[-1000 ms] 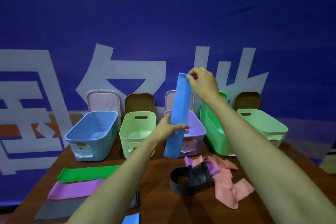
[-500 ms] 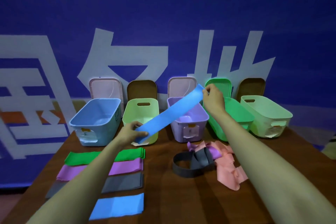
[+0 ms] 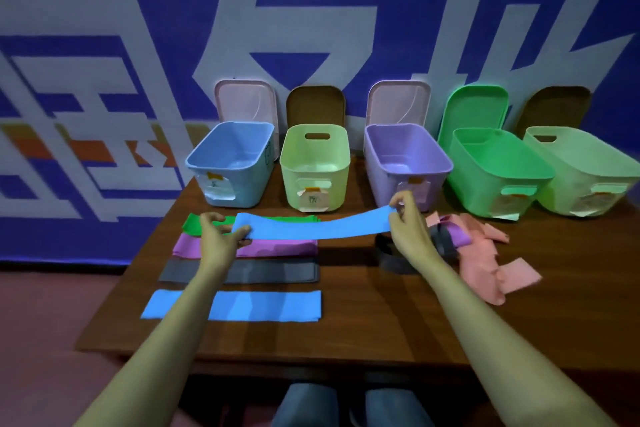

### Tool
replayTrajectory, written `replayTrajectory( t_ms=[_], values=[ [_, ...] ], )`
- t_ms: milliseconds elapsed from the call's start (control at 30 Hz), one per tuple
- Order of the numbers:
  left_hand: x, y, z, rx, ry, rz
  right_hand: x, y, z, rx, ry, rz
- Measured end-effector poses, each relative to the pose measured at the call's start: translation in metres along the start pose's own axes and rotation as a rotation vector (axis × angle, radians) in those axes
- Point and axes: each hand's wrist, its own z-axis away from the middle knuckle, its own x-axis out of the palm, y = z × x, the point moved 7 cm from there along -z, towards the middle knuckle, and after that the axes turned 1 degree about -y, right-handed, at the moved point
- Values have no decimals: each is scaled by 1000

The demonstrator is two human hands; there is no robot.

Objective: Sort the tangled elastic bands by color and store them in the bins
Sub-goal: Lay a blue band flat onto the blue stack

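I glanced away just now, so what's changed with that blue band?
The blue band swung from upright to nearly level, low over the laid-out bands. The left hand and right hand still pinch its ends. The bins and tangled pile stayed put.

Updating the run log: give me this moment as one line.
blue band held stretched | left hand grips one end | right hand pinches other end

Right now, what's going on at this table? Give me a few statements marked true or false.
1. The left hand and right hand hold one blue band between them. True.
2. The blue bin has bands in it. False: none show inside.
3. The pink bands lie flattened in the left row. False: they sit crumpled on the right.
4. A second blue strip lies flat nearest the person. True.
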Motion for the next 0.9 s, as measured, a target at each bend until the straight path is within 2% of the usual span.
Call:
replayTrajectory(
  t_ms=[133,333,467,900],
  values=[
    [-41,-14,14,117,108,-287,40,0,34,-32,-160,83],
    [-97,-50,29,92,220,-498,89,-2,78,-27,-301,70],
    [-122,-69,34,94,211,-663,119,0,105,-18,-433,49],
    [-136,-90,40,15,228,-680,143,14,122,-17,-475,185]
  ],
)
